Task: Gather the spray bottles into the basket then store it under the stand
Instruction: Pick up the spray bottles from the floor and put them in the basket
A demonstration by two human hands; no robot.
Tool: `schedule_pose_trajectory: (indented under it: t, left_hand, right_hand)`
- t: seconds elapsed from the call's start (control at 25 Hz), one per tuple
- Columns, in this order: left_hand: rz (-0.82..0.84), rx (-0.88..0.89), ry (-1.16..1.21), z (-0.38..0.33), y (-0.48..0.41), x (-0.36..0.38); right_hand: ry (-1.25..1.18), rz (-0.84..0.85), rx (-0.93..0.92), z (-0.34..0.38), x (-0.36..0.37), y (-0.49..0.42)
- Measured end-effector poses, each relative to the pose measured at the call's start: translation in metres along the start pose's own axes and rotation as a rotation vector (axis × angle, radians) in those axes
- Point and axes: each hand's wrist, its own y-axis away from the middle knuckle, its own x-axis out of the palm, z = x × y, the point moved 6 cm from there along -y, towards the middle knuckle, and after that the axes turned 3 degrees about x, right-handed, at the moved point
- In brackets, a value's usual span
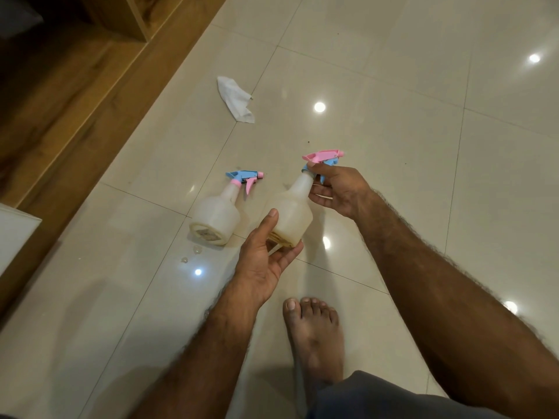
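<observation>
Near the centre of the frame, a translucent white spray bottle with a pink head [295, 207] and a blue trigger is held above the floor [423, 146] in both hands. The left hand [266, 255] cups its base, thumb up the side; the right hand [338, 189] grips the neck just under the trigger. Its long axis tilts from lower left to upper right, nozzle pointing right. Just left of it, a second bottle with a blue head [217, 213] and a pink trigger lies on its side on the glossy cream tiles, base toward the camera, neck pointing to the upper right. A crumpled white cloth [236, 98] lies further up the frame. A wooden stand [75, 86] fills the upper left. A bare foot [314, 334] stands below the hands.
</observation>
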Motion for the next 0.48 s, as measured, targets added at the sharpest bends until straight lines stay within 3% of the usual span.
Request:
schedule_pose_trajectory:
  t: [0.16,0.28,0.44,0.48]
  left_hand:
    - [-0.014,-0.071,0.061,0.0,0.001,-0.003]
    - [-0.04,-0.058,-0.033,-0.003,0.001,-0.003]
    - [-0.063,0.356,-0.446,-0.021,-0.006,0.004]
    - [-0.064,0.394,-0.43,-0.023,-0.005,0.008]
  right_hand:
    - [0.079,0.023,0.002,0.001,0.008,0.002]
    - [0.085,0.016,0.006,0.001,0.01,0.003]
    - [0.096,-0.057,-0.008,0.005,0.007,0.002]
    - [0.095,-0.067,-0.01,0.005,0.008,0.001]
